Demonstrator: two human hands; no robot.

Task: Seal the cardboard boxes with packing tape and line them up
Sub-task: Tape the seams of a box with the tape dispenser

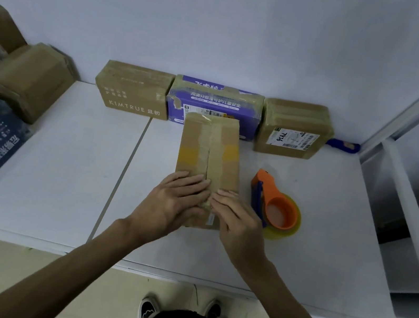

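The box (pixel 209 153) lies lengthwise on the counter (pixel 63 162), tape down its seam, its far end covering part of the purple box (pixel 215 101), the middle 1 of 3 along the wall. My left grip (pixel 176 200) and right grip (pixel 237 219) press flat on its near end, fingers straight, holding nothing, and they hide the seam there. The dispenser (pixel 272 205) lies just right of the box.

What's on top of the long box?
Left hand and right hand press on the box's near end. A tape strip runs down its middle, between yellow patches. The strip's near end is hidden under the hands.
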